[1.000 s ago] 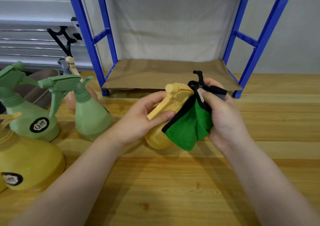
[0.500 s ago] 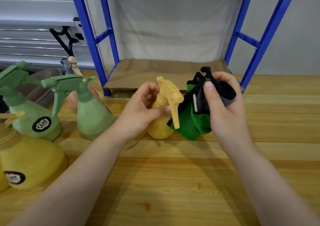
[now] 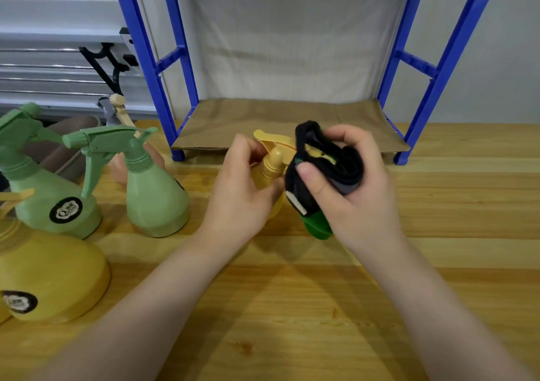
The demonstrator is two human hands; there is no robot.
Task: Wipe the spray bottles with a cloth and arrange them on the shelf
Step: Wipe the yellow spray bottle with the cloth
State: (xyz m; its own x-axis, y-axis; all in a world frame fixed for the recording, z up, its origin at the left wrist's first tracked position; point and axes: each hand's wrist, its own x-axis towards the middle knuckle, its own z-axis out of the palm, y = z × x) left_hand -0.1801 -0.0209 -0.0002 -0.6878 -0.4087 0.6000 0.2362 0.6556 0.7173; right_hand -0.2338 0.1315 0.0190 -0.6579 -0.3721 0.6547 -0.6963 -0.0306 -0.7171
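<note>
1. Far left, near edge: a large yellow spray bottle [image 3: 49,278] stands on the wooden table [image 3: 292,307], partly out of frame. Risk, as a judgement: low, unless the left forearm sweeps outward.

2. Left, further back: two green spray bottles, the labelled green bottle [image 3: 49,202] and the plain green bottle [image 3: 155,193], stand upright just beside one another. Their triggers jut sideways. A careless reach past them could catch a trigger and topple one. Whether they are already wiped cannot be told.

3. Centre: the left hand [image 3: 242,187] grips the small yellow spray bottle [image 3: 273,170] with fingers curled round its neck and shoulder. The bottle stands about upright at the table in front of the shelf; whether its base rests on the wood is hidden. Visible parts: pale yellow nozzle head, ribbed collar, rounded body. Most of the body is covered by the hand.

4. Centre right: the right hand [image 3: 350,193] clutches the bunched cloth [image 3: 318,181], black-edged with green below, pressed against the spray head. Risk: the trigger could be squeezed during wiping and discharge liquid, or loose cloth could snag the nozzle.

5. Behind: the blue shelf [image 3: 292,123], lined with brown paper, holds no bottles. Risk at placement: striking a blue upright.
</note>
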